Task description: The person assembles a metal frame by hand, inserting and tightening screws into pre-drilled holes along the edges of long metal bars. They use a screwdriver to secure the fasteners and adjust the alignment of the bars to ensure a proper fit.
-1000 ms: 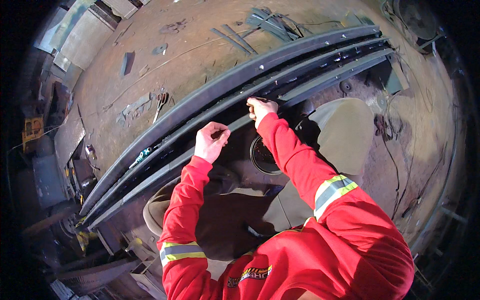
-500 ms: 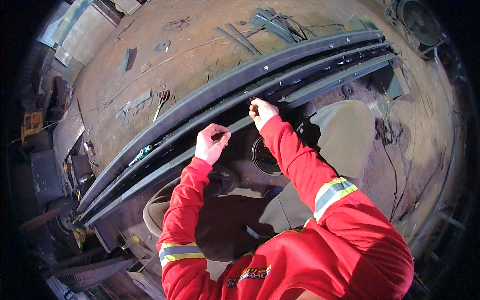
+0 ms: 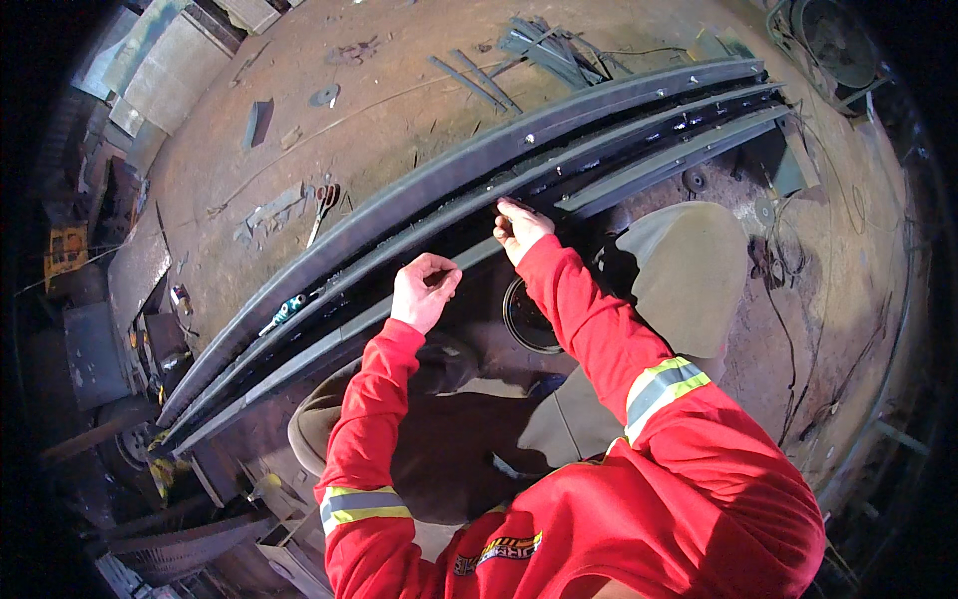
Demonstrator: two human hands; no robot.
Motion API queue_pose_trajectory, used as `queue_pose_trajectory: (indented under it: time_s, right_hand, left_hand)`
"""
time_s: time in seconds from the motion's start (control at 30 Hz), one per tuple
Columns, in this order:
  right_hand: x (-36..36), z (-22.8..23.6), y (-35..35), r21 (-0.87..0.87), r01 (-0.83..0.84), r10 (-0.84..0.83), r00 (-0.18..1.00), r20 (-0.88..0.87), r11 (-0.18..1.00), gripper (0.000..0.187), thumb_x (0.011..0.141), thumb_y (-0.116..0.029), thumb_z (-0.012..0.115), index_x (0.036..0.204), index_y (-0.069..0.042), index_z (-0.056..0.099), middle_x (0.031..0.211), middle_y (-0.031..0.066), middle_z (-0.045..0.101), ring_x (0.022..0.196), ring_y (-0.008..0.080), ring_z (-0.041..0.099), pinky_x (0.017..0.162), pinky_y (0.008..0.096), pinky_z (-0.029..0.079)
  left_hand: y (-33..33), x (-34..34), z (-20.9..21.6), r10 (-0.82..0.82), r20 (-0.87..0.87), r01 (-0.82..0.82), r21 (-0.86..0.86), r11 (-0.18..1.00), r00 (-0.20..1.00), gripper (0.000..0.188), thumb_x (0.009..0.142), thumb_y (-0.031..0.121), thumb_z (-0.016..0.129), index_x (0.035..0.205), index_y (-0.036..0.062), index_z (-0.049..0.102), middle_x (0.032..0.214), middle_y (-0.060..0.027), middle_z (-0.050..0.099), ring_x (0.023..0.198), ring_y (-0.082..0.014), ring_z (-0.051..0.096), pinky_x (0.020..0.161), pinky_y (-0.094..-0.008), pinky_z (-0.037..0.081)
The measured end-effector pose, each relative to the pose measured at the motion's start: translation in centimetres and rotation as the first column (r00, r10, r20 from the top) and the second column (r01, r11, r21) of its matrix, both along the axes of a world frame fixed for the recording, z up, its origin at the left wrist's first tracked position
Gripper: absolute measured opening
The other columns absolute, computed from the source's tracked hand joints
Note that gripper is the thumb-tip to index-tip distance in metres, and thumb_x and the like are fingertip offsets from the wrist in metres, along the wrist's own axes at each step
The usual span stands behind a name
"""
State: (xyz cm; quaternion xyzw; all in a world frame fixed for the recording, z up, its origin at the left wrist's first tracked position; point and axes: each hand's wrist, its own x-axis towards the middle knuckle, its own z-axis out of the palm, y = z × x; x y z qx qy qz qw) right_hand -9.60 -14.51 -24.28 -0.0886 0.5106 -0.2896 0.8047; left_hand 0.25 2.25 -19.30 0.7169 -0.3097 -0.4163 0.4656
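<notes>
Little has moved since half a second earlier: the bare left hand (image 3: 420,297) in its red cuff has dropped slightly, and the bare right hand (image 3: 521,232) has shifted a touch; the three long, bowed-looking grey metal rails (image 3: 609,105) appear to lie as they did; with the view's middle as the dial's centre, they sweep from two o'clock to eight; the hands are apart, the left close in at nine o'clock with its thumb and fingers curled toward each other, the right at one o'clock, its fingertips at or just short of the middle rail; whether either hand pinches something small, I cannot tell; work at the rails looks under way rather than finished, in my judgement, for both hands are over them, and a slim teal-and-metal tool (image 3: 287,308) lies along them at nine o'clock, out of either hand; small bright spots dot the rails toward two o'clock, perhaps fasteners, perhaps glints, so how much is done and how much is left cannot be counted; reddish-handled metal scissors (image 3: 324,205) lie beyond the rails at ten o'clock, out of use.
</notes>
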Motion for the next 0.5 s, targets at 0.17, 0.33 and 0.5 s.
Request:
queue_pose_trajectory:
  time_s: [0.17,0.33,0.5]
  right_hand:
    - [-0.2,-0.1,0.0,-0.027,-0.041,0.042,0.999,0.02,0.999,0.009,0.081,-0.005,0.068,0.077,-0.008,0.06,0.068,0.0043,0.061,0.051,0.013,0.053,0.044,0.0266,0.042]
    - [-0.5,0.4,-0.1,0.011,-0.026,0.027,0.999,-0.043,1.0,0.006,0.086,-0.005,0.054,0.082,-0.005,0.058,0.068,0.0063,0.061,0.051,0.0137,0.055,0.045,0.0267,0.044]
    - [-2.2,3.1,4.3,-0.664,-0.286,0.183,0.958,-0.223,0.691,0.024,0.091,0.001,0.043,0.109,0.003,0.059,0.089,0.0145,0.065,0.069,0.019,0.065,0.061,0.0309,0.054]
  left_hand:
    - [0.0,-0.1,0.1,-0.005,0.005,0.005,-0.002,1.0,1.0,0.01,0.084,0.005,0.065,0.091,-0.0018,0.06,0.075,-0.004,0.061,0.062,-0.0085,0.056,0.056,-0.0228,0.046]
    - [0.1,-0.1,-0.2,0.09,-0.146,-0.098,-0.049,0.994,0.985,0.014,0.087,0.006,0.059,0.099,-0.0027,0.06,0.079,-0.0081,0.063,0.065,-0.0134,0.06,0.06,-0.0264,0.05]
    - [-0.5,-1.8,-0.5,0.3,-0.598,-0.347,0.039,0.937,0.744,0.02,0.092,0.01,0.047,0.104,-0.0014,0.058,0.087,-0.0137,0.063,0.074,-0.0233,0.063,0.069,-0.0358,0.054]
